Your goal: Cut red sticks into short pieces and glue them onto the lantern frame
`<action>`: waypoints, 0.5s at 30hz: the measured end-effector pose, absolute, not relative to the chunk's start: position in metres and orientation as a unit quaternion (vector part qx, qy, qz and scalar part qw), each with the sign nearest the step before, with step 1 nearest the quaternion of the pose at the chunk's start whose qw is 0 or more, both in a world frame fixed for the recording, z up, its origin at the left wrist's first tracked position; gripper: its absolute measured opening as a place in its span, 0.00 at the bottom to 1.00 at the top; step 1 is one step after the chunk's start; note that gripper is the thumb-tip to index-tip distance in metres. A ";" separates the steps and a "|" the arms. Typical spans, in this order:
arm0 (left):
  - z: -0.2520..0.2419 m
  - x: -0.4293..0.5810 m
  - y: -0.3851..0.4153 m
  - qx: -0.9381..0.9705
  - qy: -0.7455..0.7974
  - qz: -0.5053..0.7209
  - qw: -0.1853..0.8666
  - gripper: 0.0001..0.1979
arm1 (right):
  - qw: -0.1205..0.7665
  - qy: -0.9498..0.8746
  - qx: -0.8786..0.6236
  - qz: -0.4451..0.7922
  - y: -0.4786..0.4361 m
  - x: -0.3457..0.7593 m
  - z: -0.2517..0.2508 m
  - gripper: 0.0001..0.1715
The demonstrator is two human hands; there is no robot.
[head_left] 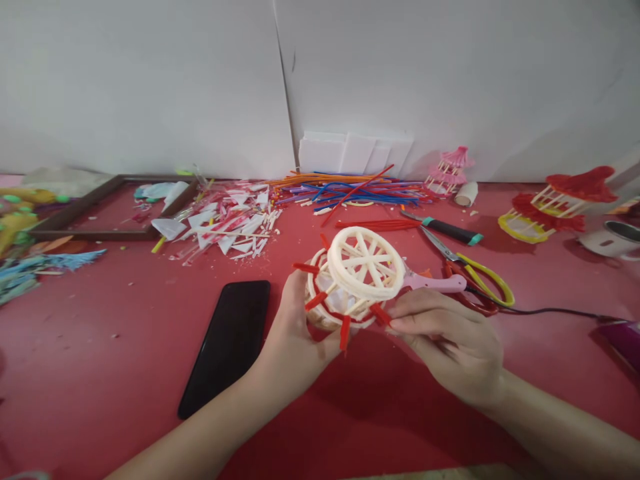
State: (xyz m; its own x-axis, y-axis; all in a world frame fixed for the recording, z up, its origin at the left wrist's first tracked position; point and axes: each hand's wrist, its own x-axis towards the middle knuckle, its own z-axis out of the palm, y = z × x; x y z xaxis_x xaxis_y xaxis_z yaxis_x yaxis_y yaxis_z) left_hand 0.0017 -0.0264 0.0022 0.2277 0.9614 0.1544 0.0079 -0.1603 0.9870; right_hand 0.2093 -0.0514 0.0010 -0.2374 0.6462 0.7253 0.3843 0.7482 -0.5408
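Note:
My left hand (293,327) is wrapped round the lower part of a cream fuzzy-stem craft model (367,293), held above the table. On top of it sits a spoked wheel-like ring, tilted toward me, with thin sticks under it. Short red pipe cleaner pieces stick out around the lower ring. At the model's right side, the fingertips of my right hand (450,340) pinch the end of one red pipe cleaner piece (381,314). The model's base is partly hidden by my left hand. Behind the model, a pink handle (437,283) shows, its other end covered.
A black phone (225,347) lies left of my hands on the red table (125,360). Scissors (480,277) and a craft knife (453,231) lie right. Further back are coloured pipe cleaners (350,192), paper scraps (230,223), a dark frame (95,235), pagoda-like models (555,203) and a mug (607,243).

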 end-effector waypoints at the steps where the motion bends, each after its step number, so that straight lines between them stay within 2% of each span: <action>1: 0.002 0.001 -0.026 0.601 0.408 0.471 0.501 0.35 | 0.521 -0.777 -0.331 0.126 -0.051 0.209 0.001 0.12; 15: 0.004 0.002 -0.027 0.595 0.409 0.471 0.507 0.33 | 0.513 -0.780 -0.341 0.114 -0.050 0.206 0.005 0.14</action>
